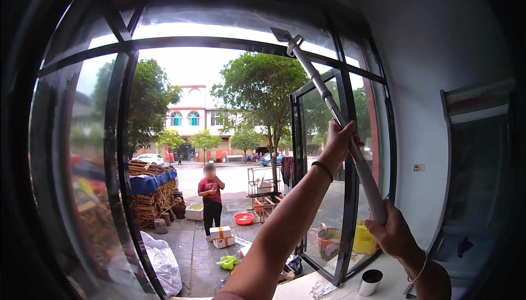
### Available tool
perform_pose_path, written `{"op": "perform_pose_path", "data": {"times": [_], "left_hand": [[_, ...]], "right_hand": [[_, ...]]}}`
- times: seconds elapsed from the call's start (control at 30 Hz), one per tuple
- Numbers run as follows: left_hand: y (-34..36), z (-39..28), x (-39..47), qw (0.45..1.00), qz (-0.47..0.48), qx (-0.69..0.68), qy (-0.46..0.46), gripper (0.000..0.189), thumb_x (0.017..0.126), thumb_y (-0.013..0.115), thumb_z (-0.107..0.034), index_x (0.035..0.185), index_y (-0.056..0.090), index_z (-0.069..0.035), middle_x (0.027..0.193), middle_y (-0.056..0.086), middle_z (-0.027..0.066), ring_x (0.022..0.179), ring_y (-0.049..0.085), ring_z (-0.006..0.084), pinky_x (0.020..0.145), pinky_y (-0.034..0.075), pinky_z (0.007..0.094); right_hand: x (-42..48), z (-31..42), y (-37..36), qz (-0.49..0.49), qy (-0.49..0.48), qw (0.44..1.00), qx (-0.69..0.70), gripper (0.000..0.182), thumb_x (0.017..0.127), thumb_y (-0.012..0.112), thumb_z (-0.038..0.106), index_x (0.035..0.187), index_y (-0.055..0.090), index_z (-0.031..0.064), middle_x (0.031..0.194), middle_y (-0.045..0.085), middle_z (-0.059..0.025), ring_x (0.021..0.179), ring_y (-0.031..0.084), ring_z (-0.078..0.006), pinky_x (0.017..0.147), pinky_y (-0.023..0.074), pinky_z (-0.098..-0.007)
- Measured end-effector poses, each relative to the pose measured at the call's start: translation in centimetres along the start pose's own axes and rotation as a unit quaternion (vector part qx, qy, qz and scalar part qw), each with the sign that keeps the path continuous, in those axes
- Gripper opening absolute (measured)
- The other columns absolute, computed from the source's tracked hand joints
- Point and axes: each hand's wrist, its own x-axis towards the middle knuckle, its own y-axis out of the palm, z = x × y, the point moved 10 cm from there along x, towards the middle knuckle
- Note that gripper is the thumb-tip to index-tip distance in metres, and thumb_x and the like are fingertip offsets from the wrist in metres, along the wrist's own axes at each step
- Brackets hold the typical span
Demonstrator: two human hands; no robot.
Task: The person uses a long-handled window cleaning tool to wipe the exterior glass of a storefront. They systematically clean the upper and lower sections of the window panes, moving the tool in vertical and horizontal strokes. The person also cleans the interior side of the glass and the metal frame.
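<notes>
A grey telescopic pole (314,74) slants up and to the left across the doorway. My left hand (342,140) is closed around its middle section, and my right hand (388,230) grips the thick lower end. At the top, a flat rectangular head (280,34) on a pivoting bracket is raised at the glass pane (230,20) above the black door frame's crossbar (213,43). Whether the head touches the glass, I cannot tell. A dark band circles my left wrist, and a pale bangle circles the right.
An open glass door (322,168) stands at the right. On the floor are a metal cup (370,282) and a yellow container (364,238). Outside are a person (210,193), white boxes (220,232), a red basin (243,218), a white sack (162,265) and stacked firewood (152,201).
</notes>
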Motion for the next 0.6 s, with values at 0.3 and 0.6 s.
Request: {"op": "perform_pose_path", "data": {"times": [0.3, 0.6], "left_hand": [[-4.9, -11.5, 3.8, 0.992, -0.078, 0.041, 0.093, 0.021, 0.091, 0.055, -0.007, 0.082, 0.038, 0.0, 0.068, 0.048, 0.0096, 0.051, 0.056, 0.0227, 0.046, 0.055, 0.0413], [-11.3, -8.0, 0.5, 0.991, -0.094, 0.093, 0.015, 0.031, 0.097, 0.052, -0.018, 0.107, 0.025, -0.009, 0.088, 0.044, 0.0146, 0.055, 0.06, 0.0282, 0.05, 0.061, 0.0471]], "right_hand": [[6.2, 7.9, 1.6, 0.075, -0.021, 0.997, -0.021, 0.035, 0.09, 0.063, 0.016, 0.115, 0.045, -0.0027, 0.067, 0.049, -0.0039, 0.047, 0.051, -0.011, 0.046, 0.0455, -0.0279], [6.1, 6.1, 8.0, 0.009, -0.095, 0.984, -0.152, 0.045, 0.098, 0.054, 0.031, 0.123, 0.036, -0.0019, 0.075, 0.06, -0.0137, 0.058, 0.064, -0.0207, 0.059, 0.0518, -0.0365]]}}
